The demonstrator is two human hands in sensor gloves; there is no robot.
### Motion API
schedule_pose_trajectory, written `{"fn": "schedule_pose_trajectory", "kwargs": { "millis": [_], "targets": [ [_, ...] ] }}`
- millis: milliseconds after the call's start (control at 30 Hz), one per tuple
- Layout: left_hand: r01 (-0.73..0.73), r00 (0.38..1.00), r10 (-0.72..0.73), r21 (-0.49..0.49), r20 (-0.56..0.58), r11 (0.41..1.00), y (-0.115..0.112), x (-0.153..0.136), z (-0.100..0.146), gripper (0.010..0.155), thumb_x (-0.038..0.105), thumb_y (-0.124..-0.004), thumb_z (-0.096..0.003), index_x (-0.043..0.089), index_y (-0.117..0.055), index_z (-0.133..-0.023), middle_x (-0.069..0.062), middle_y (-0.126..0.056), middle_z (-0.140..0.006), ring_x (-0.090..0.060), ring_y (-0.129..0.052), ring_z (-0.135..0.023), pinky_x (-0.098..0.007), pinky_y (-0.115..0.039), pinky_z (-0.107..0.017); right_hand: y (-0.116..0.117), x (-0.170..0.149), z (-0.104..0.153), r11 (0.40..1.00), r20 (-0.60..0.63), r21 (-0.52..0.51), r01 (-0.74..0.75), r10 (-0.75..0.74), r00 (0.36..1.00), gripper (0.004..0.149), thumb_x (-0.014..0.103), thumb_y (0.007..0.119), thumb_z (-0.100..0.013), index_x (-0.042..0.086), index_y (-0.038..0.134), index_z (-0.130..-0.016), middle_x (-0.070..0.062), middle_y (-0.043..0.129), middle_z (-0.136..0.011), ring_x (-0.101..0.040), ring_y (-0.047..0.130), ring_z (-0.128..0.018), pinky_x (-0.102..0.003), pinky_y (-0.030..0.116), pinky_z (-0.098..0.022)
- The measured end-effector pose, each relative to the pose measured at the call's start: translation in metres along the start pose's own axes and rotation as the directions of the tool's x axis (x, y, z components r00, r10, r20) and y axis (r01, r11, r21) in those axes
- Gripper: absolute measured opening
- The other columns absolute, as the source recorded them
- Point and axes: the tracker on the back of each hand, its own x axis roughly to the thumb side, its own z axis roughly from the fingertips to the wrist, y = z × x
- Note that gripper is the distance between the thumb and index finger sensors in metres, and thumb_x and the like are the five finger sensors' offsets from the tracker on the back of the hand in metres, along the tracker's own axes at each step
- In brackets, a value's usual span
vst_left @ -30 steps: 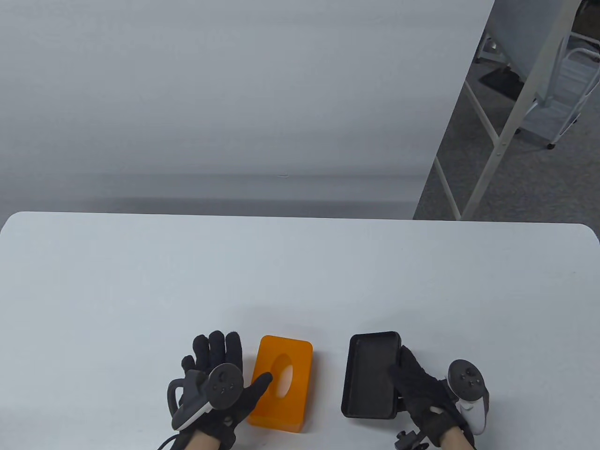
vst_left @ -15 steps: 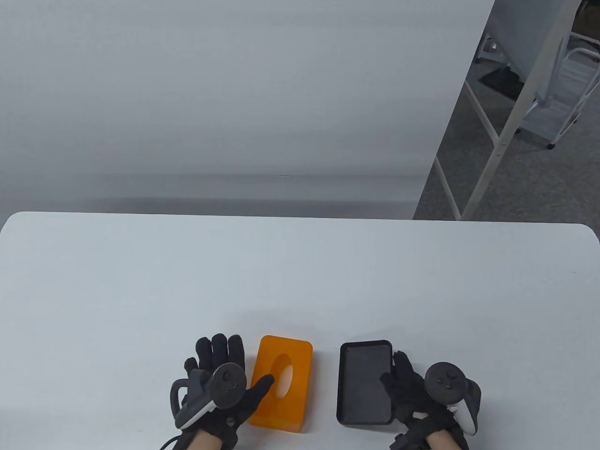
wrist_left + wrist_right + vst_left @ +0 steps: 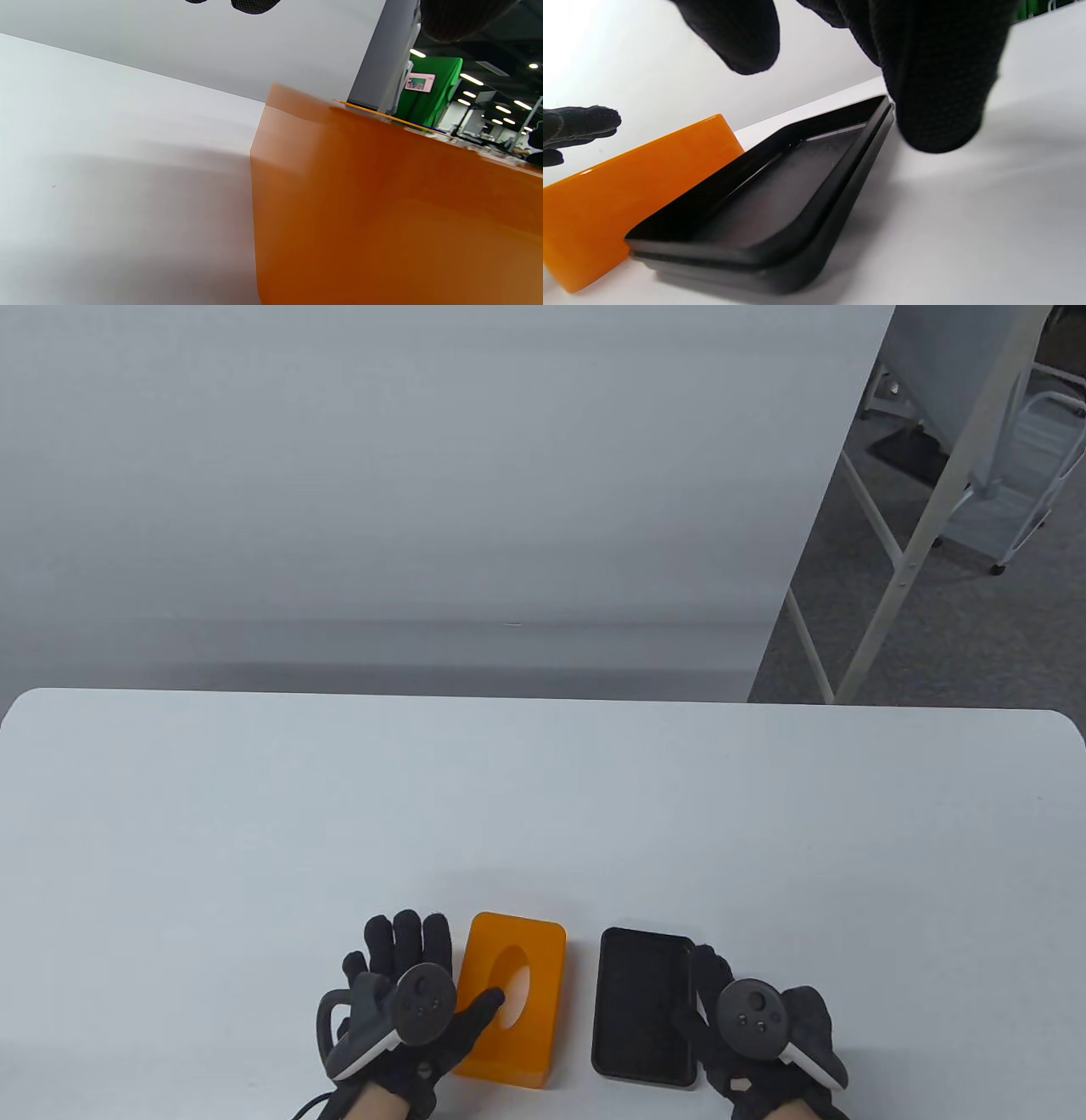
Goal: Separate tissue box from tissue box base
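Table view shows my two hands low at the near edge of the white table (image 3: 543, 797), with the two parts of the task lying apart between them. The orange tissue box (image 3: 512, 994) sits flat with its oval slot facing up, and the black tissue box base (image 3: 642, 1003) lies flat just to its right, with a narrow strip of table between them.

My left hand (image 3: 407, 1001) rests beside the left side of the orange box, fingers spread and extended away from me; the thumb reaches over the box top to the edge of the oval slot. It grips nothing. My right hand (image 3: 747, 1027) lies at the right edge of the black base, fingers loosely open; whether the fingertips touch the rim I cannot tell from above.

Right wrist view shows the base (image 3: 763, 203) as a shallow tray with its hollow side up, resting on the table, my gloved fingers (image 3: 937, 80) hanging above its far edge, not closed on it. Left wrist view is filled mostly by the orange side wall (image 3: 382, 203) of the box.
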Motion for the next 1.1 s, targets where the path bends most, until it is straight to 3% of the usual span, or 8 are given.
{"fn": "schedule_pose_trajectory", "kwargs": {
  "millis": [200,333,500,767,1100],
  "targets": [
    [0.003,1.000,-0.004,0.016,0.019,1.000,0.002,0.005,0.001,0.104,0.076,-0.053,-0.0514,-0.005,-0.031,-0.113,-0.039,-0.020,-0.110,-0.071,-0.015,-0.094,-0.085,-0.028,-0.056,-0.034,-0.012,0.018,0.977,-0.038,-0.072,-0.202,0.200,0.979,0.072,0.041,0.071,-0.056,0.001,0.039,-0.106,-0.038,0.053,-0.102,-0.058,0.078,-0.081,-0.054,0.085,-0.044],
    [0.007,1.000,-0.007,0.021,0.025,1.000,0.003,0.007,0.001,0.104,0.076,-0.053,-0.0513,-0.005,-0.031,-0.113,-0.039,-0.020,-0.110,-0.071,-0.014,-0.094,-0.085,-0.027,-0.056,-0.043,-0.030,0.030,0.973,-0.099,-0.041,-0.227,0.222,0.970,0.076,0.046,0.070,-0.055,0.004,0.036,-0.108,-0.036,0.047,-0.106,-0.061,0.069,-0.087,-0.061,0.076,-0.050],
    [0.018,0.999,-0.019,0.015,0.033,1.000,0.001,0.011,0.001,0.104,0.076,-0.053,-0.0513,-0.005,-0.031,-0.113,-0.039,-0.019,-0.110,-0.071,-0.014,-0.094,-0.085,-0.027,-0.056,-0.032,-0.050,0.036,0.971,-0.112,0.026,-0.238,0.240,0.964,0.079,0.053,0.067,-0.055,0.004,0.035,-0.109,-0.036,0.043,-0.108,-0.062,0.064,-0.090,-0.066,0.067,-0.055],
    [0.022,0.998,-0.023,0.009,0.051,1.000,0.000,0.016,0.001,0.104,0.076,-0.054,-0.0511,-0.005,-0.030,-0.113,-0.039,-0.018,-0.110,-0.071,-0.016,-0.095,-0.084,-0.030,-0.057,-0.016,-0.055,0.037,0.946,-0.087,0.123,-0.301,0.312,0.946,0.092,0.070,0.057,-0.052,0.006,0.028,-0.111,-0.036,0.029,-0.113,-0.067,0.037,-0.098,-0.079,0.044,-0.060],
    [-0.001,0.998,-0.001,0.028,0.068,1.000,0.006,0.018,0.001,0.104,0.076,-0.053,-0.0511,-0.004,-0.029,-0.113,-0.038,-0.016,-0.111,-0.070,-0.012,-0.094,-0.084,-0.026,-0.057,-0.009,-0.056,0.036,0.939,-0.057,0.135,-0.316,0.326,0.944,0.097,0.076,0.051,-0.049,0.007,0.020,-0.111,-0.036,0.020,-0.114,-0.068,0.028,-0.099,-0.084,0.032,-0.058]
  ]
}}
